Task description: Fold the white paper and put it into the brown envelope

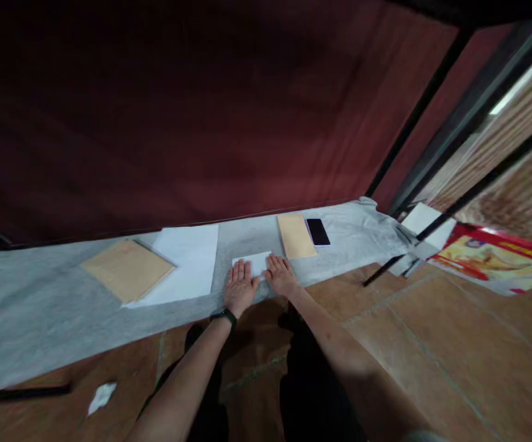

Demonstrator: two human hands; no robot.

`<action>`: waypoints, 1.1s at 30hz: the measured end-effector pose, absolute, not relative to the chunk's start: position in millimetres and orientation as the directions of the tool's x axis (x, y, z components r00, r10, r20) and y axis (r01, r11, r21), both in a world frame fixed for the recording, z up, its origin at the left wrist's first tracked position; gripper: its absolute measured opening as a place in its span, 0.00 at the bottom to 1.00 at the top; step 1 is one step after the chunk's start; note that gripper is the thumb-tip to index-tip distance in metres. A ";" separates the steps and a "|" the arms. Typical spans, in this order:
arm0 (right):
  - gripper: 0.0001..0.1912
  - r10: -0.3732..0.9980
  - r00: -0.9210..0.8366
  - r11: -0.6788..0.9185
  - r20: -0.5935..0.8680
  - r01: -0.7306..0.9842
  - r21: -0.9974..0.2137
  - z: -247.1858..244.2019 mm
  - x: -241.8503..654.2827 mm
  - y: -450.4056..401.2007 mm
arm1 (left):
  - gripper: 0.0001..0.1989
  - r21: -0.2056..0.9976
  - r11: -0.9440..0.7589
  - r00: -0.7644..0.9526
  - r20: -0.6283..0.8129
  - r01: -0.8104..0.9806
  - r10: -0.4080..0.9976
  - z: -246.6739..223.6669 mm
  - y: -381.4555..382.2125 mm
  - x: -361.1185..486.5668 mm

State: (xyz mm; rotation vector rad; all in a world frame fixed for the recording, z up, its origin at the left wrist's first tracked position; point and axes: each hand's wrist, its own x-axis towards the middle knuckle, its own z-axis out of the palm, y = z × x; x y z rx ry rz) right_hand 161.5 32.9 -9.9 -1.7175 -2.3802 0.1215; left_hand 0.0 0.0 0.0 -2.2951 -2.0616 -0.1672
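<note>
Head view, left hand point(240, 289) and right hand point(281, 276) outspread, lying flat on small white paper point(257, 263)

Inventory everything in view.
Small paper: 1, white, centre
Large paper: count unclear, white, left
Left piece: 1, tan, overlapping large paper
Right piece: 1, tan, right of centre
Phone: 1, black, right
Cloth: 1, grey, underneath
Backdrop: 1, maroon, behind
Poles: several, black, right
Striped surface: 1, brown, upper right
Block: 1, white, far right
Carton: 1, red-yellow, far right
Floor: 1, brown, below
Scrap: 1, white, lower left
Watch: 1, dark, left wrist
Legs: 2, black, bottom
Arms: 2, bare, bottom
Hands: 2, bare, on small paper
</note>
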 end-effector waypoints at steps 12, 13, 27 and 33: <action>0.23 0.962 -0.259 0.272 0.083 0.930 -0.247 10.1 161.3 41.9 | 0.32 0.019 -0.074 0.070 0.157 0.997 0.985 1.6 0.0 -4.7; 0.22 0.970 -0.232 0.243 0.075 0.934 -0.260 14.7 160.8 45.0 | 0.33 0.016 -0.086 0.082 0.160 0.996 0.984 2.2 1.6 -4.9; 0.07 0.967 -0.111 -0.123 -0.230 0.588 -0.800 23.8 163.1 87.4 | 0.38 0.152 -0.291 0.259 0.199 0.945 0.945 1.2 13.1 -5.5; 0.25 0.955 -0.225 -0.214 -0.194 -0.067 -0.975 49.0 165.3 96.6 | 0.28 0.683 -0.134 0.025 0.168 0.718 0.986 34.3 34.4 -1.5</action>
